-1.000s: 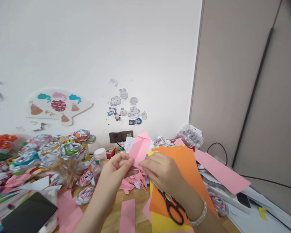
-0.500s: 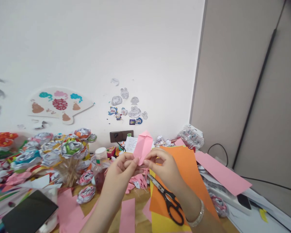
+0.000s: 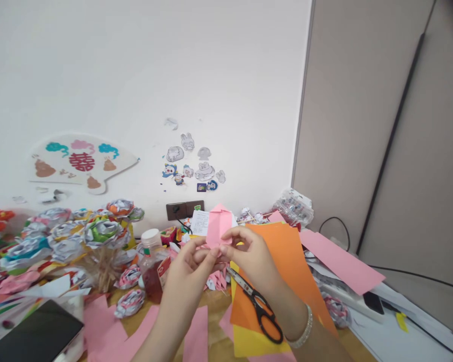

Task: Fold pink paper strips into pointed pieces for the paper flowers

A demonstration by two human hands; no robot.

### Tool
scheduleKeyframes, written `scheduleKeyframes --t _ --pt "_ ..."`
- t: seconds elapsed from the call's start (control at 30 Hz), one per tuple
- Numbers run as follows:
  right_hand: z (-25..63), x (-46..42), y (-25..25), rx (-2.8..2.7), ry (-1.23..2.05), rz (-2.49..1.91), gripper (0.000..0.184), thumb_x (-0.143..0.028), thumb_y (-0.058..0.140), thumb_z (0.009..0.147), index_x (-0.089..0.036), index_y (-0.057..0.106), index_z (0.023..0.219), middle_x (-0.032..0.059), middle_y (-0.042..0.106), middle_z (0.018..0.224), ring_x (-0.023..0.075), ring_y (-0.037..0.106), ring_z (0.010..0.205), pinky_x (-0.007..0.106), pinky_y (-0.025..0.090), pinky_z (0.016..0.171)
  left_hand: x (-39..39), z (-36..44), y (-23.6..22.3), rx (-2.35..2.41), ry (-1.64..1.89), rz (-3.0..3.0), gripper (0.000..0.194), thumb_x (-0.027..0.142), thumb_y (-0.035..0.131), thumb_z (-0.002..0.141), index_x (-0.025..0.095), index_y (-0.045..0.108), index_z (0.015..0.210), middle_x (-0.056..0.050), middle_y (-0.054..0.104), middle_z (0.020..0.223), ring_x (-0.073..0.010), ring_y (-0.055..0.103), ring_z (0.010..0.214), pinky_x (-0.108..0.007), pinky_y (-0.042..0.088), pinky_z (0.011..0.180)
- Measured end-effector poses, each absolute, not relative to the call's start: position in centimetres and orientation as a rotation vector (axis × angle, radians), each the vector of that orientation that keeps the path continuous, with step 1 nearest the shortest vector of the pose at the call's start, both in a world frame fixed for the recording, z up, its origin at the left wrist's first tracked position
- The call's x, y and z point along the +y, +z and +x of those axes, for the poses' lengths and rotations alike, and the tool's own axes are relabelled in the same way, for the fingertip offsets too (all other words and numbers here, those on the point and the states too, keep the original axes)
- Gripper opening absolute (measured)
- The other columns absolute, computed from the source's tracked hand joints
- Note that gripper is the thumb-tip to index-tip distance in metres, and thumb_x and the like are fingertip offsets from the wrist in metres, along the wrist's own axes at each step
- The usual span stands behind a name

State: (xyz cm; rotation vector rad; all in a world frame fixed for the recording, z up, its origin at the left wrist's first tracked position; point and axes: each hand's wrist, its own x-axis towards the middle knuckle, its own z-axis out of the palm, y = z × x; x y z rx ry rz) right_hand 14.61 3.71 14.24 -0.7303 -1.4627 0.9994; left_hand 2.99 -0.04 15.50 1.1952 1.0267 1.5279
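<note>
A small piece of folded pink paper (image 3: 218, 227) is held upright above the table, its top edge folded over into a shallow point. My left hand (image 3: 195, 261) pinches its lower left edge between thumb and fingers. On the right side, my right hand (image 3: 249, 254) grips the lower part with thumb and index finger; a bracelet circles that wrist. Fingers cover the bottom of the paper. Below my right hand, black-handled scissors (image 3: 258, 306) lie on sheets of orange paper (image 3: 287, 266) and yellow paper (image 3: 245, 344).
Paper flowers (image 3: 105, 232) crowd the left side, near a bottle of reddish liquid (image 3: 151, 274) and a dark tablet-like slab (image 3: 40, 334). Pink strips (image 3: 196, 334) lie in front. At right are a long pink sheet (image 3: 343, 261) and a white power strip (image 3: 357, 301).
My right thumb and fingers have shifted slightly on the pink paper, which now stands straighter and more face-on. The whole view has moved a little.
</note>
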Motion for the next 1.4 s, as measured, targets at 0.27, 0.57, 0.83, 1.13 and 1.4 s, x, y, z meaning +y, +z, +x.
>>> scheduleKeyframes --t 0.27,0.57,0.83,1.13,1.4 --pt "15.5 3.5 15.1 -1.549 0.957 -0.663 0.006 -0.022 0.061 0.069 -0.016 0.06 0.072 0.0011 0.058 0.07 0.0128 0.054 0.067 0.024 0.045 0.061 0.4 1.1 15.3 1.124 1.492 1.756 0.035 0.027 0.055 0.074 0.024 0.044 0.108 0.0 0.062 0.076 -0.0157 0.061 0.074 -0.027 0.048 0.066" --pt "16.4 3.3 15.4 -1.736 0.93 -0.573 0.01 -0.02 0.057 0.074 -0.018 0.063 0.083 0.0028 0.061 0.082 0.0142 0.057 0.078 0.026 0.046 0.07 0.8 0.1 15.9 1.125 1.322 1.81 0.006 0.024 0.055 0.073 0.019 0.053 0.074 -0.001 0.06 0.072 -0.0171 0.06 0.07 -0.027 0.047 0.064" --pt "16.2 3.4 15.4 -1.826 0.79 -0.661 0.008 -0.017 0.054 0.076 -0.016 0.061 0.073 0.0011 0.059 0.072 0.0127 0.056 0.07 0.023 0.044 0.064 1.3 0.1 15.1 1.259 1.46 1.885 0.007 0.025 0.056 0.072 0.019 0.057 0.069 0.001 0.059 0.07 -0.0131 0.056 0.064 -0.021 0.042 0.055" --pt "15.6 3.2 14.9 -1.747 0.809 -0.721 0.008 -0.016 0.053 0.075 -0.016 0.06 0.071 -0.0003 0.059 0.069 0.0123 0.056 0.068 0.023 0.044 0.063 1.1 0.6 15.2 1.343 1.548 1.775 0.009 0.025 0.06 0.069 0.018 0.06 0.063 0.0 0.062 0.062 -0.0125 0.055 0.059 -0.021 0.043 0.054" --pt "14.7 3.3 14.3 -1.64 0.831 -0.709 0.006 -0.014 0.053 0.073 -0.017 0.059 0.071 -0.0007 0.059 0.068 0.0121 0.057 0.065 0.023 0.045 0.061 0.9 0.3 15.5 1.333 1.455 1.816 0.013 0.026 0.059 0.069 0.016 0.056 0.061 0.0 0.059 0.061 -0.0132 0.054 0.059 -0.022 0.042 0.053"
